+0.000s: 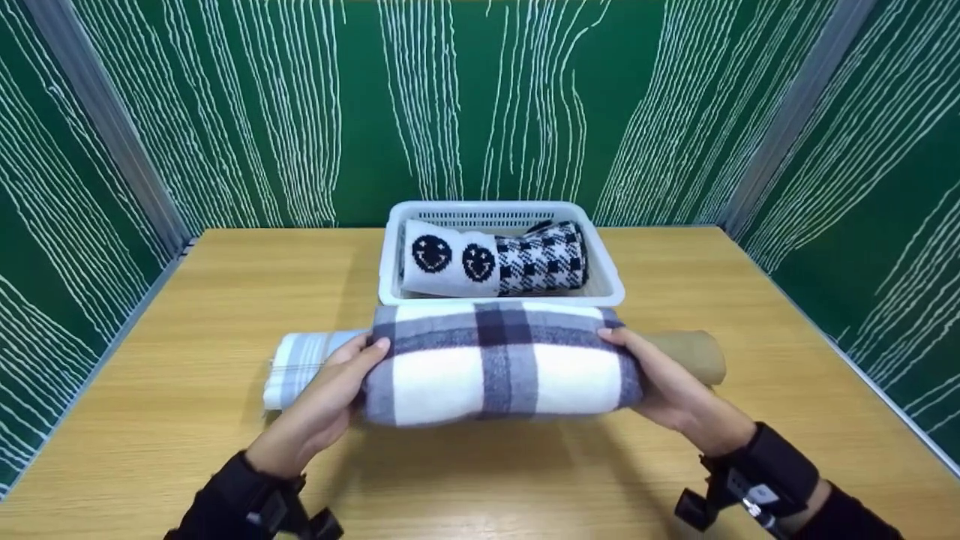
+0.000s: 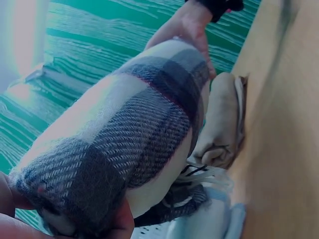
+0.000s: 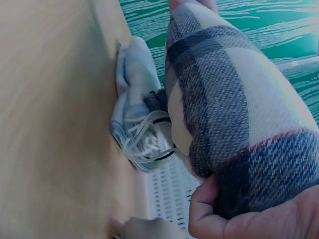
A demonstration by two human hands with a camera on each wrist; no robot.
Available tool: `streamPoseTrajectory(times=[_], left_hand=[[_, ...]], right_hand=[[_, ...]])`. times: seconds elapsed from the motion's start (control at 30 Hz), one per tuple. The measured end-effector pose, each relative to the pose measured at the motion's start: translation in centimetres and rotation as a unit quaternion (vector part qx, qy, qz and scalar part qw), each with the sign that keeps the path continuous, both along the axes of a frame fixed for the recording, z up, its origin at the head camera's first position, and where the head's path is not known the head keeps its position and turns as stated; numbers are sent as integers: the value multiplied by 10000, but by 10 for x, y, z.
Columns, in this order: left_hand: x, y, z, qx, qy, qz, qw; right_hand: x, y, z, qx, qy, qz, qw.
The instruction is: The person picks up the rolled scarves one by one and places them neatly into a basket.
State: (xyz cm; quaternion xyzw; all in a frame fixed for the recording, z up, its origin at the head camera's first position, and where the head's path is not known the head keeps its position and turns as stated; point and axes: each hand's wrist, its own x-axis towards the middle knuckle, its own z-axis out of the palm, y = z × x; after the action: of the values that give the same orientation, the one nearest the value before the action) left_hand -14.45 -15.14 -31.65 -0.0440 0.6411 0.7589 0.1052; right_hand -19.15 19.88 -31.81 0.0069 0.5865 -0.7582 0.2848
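Note:
A rolled plaid scarf (image 1: 442,379) in white, grey and dark purple is held up in front of the basket, lengthwise from left to right. My left hand (image 1: 334,397) grips its left end, thumb on the upper face. On the opposite end, my right hand (image 1: 679,397) holds it the same way. Loose fringe (image 3: 149,134) hangs beneath the roll in the right wrist view. Behind it stands a white plastic basket (image 1: 388,259) with a white roll with black smiley faces (image 1: 446,277) and a black-and-white houndstooth roll (image 1: 541,259) side by side inside.
On the wooden table (image 1: 225,300), a light blue and white rolled scarf (image 1: 300,367) lies behind my left hand. A tan roll (image 1: 694,356) lies behind my right hand, partly hidden by the plaid scarf. Green white-lined panels (image 1: 360,112) enclose the table's back and sides.

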Motion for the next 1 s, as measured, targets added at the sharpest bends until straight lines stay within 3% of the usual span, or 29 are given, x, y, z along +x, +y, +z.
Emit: streamPoseTrajectory(times=[0.47,0.63,1.0], left_hand=[[-42,3,27,93,-45,-196,9998],[-54,3,37,200,167,-377,9990],[-77,2,50,83,315,-280,9991]], right_hand=[[-31,4,27,-56,-151,-456,9988],[-44,4,35,-546,-49,-409,9977],[-68,2,53,-447,354,-296,9979]])
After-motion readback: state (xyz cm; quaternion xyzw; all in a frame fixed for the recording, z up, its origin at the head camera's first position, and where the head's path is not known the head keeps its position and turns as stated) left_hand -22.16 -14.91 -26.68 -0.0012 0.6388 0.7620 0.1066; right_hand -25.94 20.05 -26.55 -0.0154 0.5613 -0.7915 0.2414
